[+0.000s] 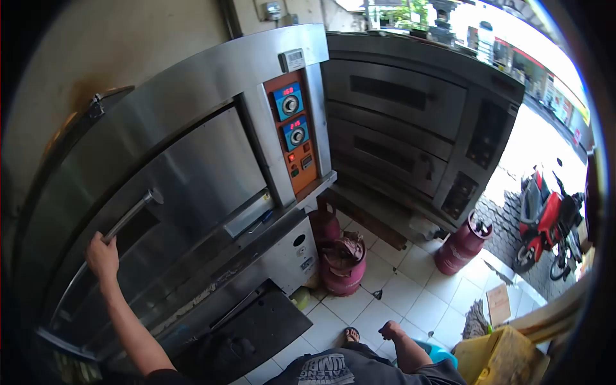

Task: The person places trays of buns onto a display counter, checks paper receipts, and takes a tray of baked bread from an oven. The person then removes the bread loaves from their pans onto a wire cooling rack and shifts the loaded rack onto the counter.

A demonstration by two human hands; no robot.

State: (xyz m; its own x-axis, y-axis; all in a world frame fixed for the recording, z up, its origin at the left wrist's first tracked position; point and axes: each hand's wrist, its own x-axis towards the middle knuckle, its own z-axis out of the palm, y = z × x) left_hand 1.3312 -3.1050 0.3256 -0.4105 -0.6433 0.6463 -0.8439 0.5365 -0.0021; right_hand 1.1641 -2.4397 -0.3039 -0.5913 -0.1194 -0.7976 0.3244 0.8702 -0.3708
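Observation:
My left hand (102, 256) is wrapped round the lower end of a long metal door handle (131, 215). The handle is on the front of a large stainless steel oven (199, 167), whose door is closed. An orange control panel (297, 138) on the oven has two blue dials with lit red digits. Below the door, a blue pen-like item (260, 222) rests on the ledge. My right hand (389, 330) hangs above the tiled floor with its fingers curled in, and no object shows in it.
A second, darker deck oven (398, 122) stands to the right. Pink gas cylinders (343, 273) are on the floor, with another cylinder (462, 244) near the doorway. A yellow crate (504, 356) sits at the lower right. Outside, a red motorcycle (545, 215) is parked.

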